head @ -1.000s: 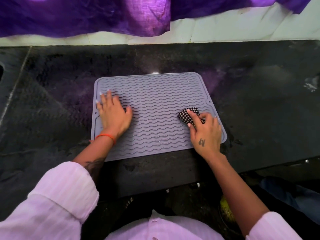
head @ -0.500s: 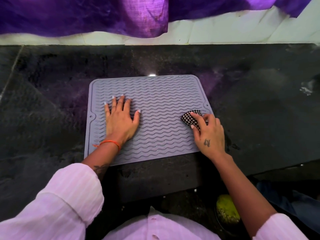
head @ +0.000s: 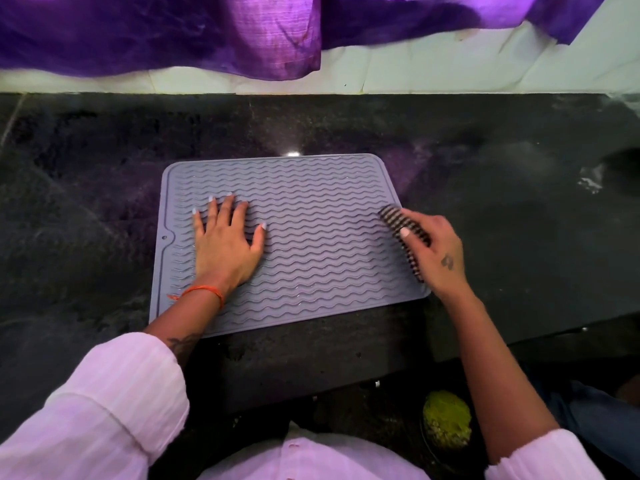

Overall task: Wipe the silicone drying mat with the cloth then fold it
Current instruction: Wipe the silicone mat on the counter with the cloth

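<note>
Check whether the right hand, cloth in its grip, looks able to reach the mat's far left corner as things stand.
Probably yes. The mat lies flat and bare beyond the left hand, which presses its left half; the right hand with the cloth would pass beyond those fingertips, though it is a long stretch across.

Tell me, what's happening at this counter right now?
A person is wiping a grey silicone drying mat that lies flat on a dark stone counter. The left hand presses flat on the mat to hold it down. The right hand grips a bunched checked cloth at the mat's right edge. The mat is not yet folded.
</note>
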The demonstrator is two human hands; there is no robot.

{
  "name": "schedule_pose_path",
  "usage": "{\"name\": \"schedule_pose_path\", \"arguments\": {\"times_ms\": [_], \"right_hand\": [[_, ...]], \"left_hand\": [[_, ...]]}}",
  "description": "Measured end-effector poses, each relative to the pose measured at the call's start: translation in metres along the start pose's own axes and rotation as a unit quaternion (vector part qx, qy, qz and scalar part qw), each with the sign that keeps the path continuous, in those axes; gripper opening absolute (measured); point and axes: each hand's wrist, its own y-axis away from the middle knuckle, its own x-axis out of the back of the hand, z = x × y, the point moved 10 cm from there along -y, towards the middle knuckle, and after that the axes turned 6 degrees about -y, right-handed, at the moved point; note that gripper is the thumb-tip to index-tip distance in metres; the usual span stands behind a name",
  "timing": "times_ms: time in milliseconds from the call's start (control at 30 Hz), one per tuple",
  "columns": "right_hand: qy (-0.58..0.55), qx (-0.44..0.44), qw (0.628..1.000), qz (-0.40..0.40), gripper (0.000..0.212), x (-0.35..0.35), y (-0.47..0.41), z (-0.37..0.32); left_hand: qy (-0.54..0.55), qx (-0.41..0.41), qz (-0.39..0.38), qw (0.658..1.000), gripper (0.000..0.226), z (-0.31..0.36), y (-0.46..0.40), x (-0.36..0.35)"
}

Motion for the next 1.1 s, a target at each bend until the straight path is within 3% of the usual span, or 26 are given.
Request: {"name": "schedule_pose_path", "arguments": {"times_ms": [67, 167, 267, 367, 800, 900, 967, 1033, 1100], "right_hand": [[-0.035, -0.058, 0.995, 0.08, 0.035, 0.028, 0.0, 0.015], [0.006, -0.118, 0.989, 0.092, 0.036, 0.03, 0.008, 0.034], [0.132, -0.075, 0.986, 0.067, 0.035, 0.001, 0.015, 0.025], [0.226, -0.025, 0.969, 0.091, 0.034, -0.012, 0.019, 0.011], [0.224, 0.002, 0.973, 0.06, 0.035, -0.039, 0.029, -0.017], [0.131, -0.036, 0.991, 0.009, 0.036, -0.037, 0.021, -0.007], [-0.097, -0.125, 0.987, -0.018, 0.032, -0.031, 0.014, 0.01], [-0.407, -0.237, 0.882, 0.023, 0.027, -0.023, 0.015, 0.026], [-0.558, -0.293, 0.772, 0.08, 0.022, -0.009, 0.015, 0.041]], "left_hand": [[-0.004, 0.001, 0.002, 1.0, 0.059, 0.0, 0.0, 0.0], [-0.01, 0.002, 0.001, 1.0, 0.06, 0.0, 0.0, 0.0], [-0.016, 0.002, 0.0, 1.0, 0.06, 0.001, 0.001, 0.0], [-0.029, 0.005, -0.005, 1.0, 0.066, 0.002, 0.001, -0.001], [-0.034, 0.011, -0.016, 0.999, 0.063, 0.005, 0.003, -0.003], [-0.033, 0.011, -0.018, 0.999, 0.067, 0.005, 0.002, -0.002], [-0.034, 0.01, -0.018, 0.999, 0.069, 0.004, 0.002, -0.002], [-0.032, 0.009, -0.016, 0.999, 0.068, 0.004, 0.002, -0.003], [-0.027, 0.008, -0.014, 0.999, 0.063, 0.004, 0.002, -0.003]]}}
